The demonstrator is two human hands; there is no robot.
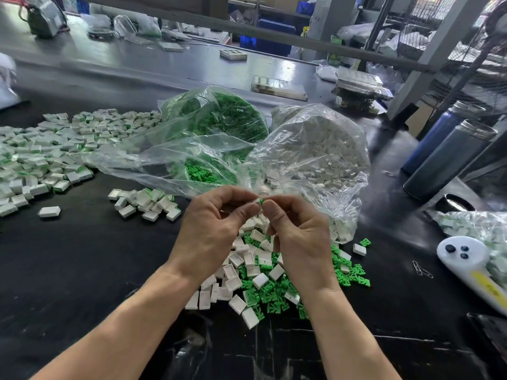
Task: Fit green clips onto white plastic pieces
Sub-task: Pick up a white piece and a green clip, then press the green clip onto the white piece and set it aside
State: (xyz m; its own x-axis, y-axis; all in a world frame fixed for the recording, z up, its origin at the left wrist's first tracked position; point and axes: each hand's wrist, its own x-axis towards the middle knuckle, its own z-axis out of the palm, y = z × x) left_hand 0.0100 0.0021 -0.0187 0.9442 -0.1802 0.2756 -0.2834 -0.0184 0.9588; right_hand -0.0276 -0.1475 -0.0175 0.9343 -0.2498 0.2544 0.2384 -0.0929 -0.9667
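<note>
Centre frame, fitting step in hand: my left hand (216, 220) and right hand (293, 231) meet fingertip to fingertip, together pinching a green clip (261, 201) against a white piece (256, 201), mostly hidden. Next, I judge, a firm squeeze seats it, then it joins the finished heap (55, 152) upper left.

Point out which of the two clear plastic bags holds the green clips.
The left bag, behind the left hand: green clips show through it. The right bag holds only white pieces.
</note>
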